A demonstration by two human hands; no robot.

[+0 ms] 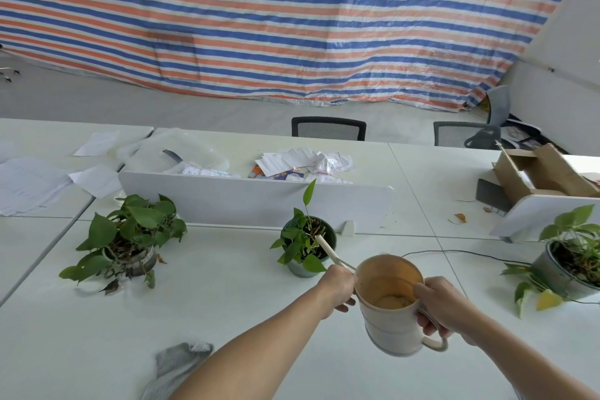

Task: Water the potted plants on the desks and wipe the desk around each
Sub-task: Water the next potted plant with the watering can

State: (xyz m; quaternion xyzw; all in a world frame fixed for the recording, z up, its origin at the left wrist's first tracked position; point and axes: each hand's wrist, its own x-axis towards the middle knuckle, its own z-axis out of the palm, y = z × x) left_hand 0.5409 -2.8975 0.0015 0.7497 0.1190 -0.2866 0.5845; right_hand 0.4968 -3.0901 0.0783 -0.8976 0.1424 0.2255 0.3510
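As left hand [337, 289] and right hand [444, 305] gripped watering can [389, 328] over middle plant [303, 245], cloth [181, 362] lay idle, wiping seemingly pending.

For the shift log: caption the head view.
Left hand and right hand hold watering can spout over middle potted plant.

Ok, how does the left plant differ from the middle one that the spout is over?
The left plant is bushy, leaves spilling onto the desk; the middle plant is sparser, one tall leaf upright. The left plant's pot is pale, the middle plant's dark. The spout of the watering can reaches over the middle plant only. Both are green and stand on the white desk.
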